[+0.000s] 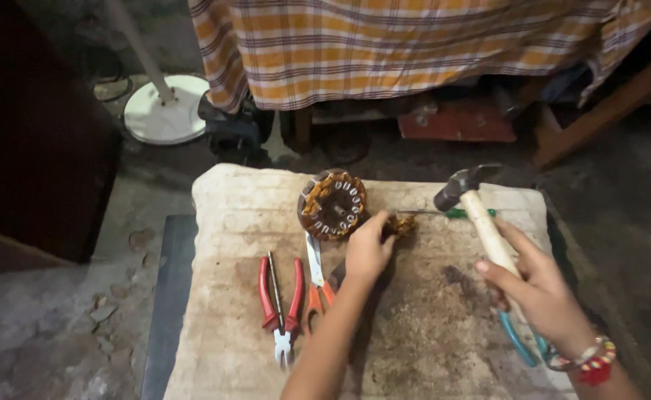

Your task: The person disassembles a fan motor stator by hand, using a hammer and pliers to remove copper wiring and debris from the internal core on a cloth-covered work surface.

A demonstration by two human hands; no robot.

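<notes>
Two hands busy: my left hand (368,248) pinches a tangle of copper winding (401,224) near the stone slab's (222,355) far edge beside the wound stator (332,204), my right hand (540,289) grips the raised hammer (467,194), and most wire remains on the stator.

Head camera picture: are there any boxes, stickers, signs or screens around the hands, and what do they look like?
No packages, labels, signs or screens show here.
Left hand: pinches a small tangle of copper-coloured wire on the worn pale stone slab.
Right hand: grips a wooden-handled hammer with dark metal head.
Round brown motor winding with white slots: lies beside the left hand.
</notes>
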